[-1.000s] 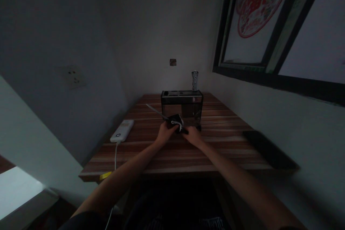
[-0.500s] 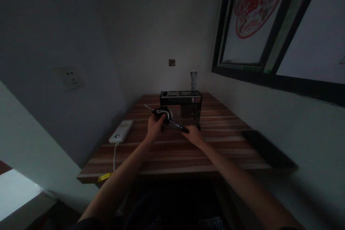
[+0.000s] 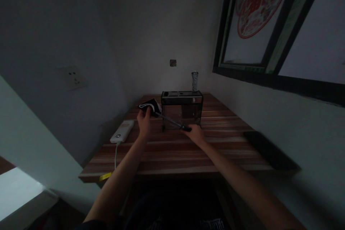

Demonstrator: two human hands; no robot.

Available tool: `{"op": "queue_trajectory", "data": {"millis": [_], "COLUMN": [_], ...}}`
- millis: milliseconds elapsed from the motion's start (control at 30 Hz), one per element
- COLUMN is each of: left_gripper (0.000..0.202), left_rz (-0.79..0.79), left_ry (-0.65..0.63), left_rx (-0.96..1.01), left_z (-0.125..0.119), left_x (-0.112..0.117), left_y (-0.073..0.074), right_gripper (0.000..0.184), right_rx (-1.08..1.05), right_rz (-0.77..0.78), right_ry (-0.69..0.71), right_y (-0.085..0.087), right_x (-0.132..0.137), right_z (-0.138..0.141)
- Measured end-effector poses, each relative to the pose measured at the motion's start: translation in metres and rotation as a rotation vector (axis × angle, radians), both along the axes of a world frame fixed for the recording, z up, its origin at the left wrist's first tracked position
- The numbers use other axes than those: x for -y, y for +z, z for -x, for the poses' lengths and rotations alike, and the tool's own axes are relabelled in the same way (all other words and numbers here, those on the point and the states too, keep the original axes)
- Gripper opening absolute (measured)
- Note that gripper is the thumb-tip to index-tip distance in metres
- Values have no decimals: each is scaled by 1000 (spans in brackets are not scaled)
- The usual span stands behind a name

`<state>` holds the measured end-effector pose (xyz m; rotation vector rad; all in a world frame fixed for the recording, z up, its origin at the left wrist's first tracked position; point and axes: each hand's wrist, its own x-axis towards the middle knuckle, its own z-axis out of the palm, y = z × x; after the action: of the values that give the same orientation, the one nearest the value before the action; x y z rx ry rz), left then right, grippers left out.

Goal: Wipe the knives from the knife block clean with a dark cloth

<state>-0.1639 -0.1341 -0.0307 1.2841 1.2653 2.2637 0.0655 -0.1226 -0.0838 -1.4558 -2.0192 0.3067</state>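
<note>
My right hand [image 3: 196, 134] is closed round the black handle of a long thin metal rod [image 3: 170, 120], which slants up to the left. A black cloth with a white edge [image 3: 153, 107] is pinched in my left hand [image 3: 144, 120] and wrapped over the rod's far end, hiding its tip. Just behind the rod stands a black-framed box with see-through sides [image 3: 182, 99], with openings in its top. Dim light leaves the rod's exact kind unclear.
On the striped wooden table [image 3: 172, 158], a white power bank [image 3: 122, 132] with a cable lies left and a flat black object [image 3: 269, 151] right. A clear patterned glass [image 3: 194, 81] stands behind the box. Walls close in on the left, back and right.
My left hand has slid the cloth up and leftward along the rod, away from the handle, baring more of the shaft. My right hand keeps its hold nearly in place.
</note>
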Motion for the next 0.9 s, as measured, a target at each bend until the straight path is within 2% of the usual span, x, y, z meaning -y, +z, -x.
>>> {"op": "queue_trajectory", "data": {"millis": [300,500,700,900], "left_gripper": [35,33,29,28], "left_rz": [33,82,82,113], "left_ry": [-11,-10,-83,-120], "left_rx": [-22,-67,-120,-119], "left_z": [-3,-12,-25,-37], "left_x": [1,6,14,19], "left_y": [-2,-3,-3,-6], "right_gripper": [36,36,41,40], "right_rx": [-111,-89,-1,-26], "right_rz": [66,86,31,41], "right_ry": [171,199,210,274], "right_y": [-9,-14,-12,-7], "right_x": [-9,-9,-4,2], "right_z": [-3,-3,-1,0]}}
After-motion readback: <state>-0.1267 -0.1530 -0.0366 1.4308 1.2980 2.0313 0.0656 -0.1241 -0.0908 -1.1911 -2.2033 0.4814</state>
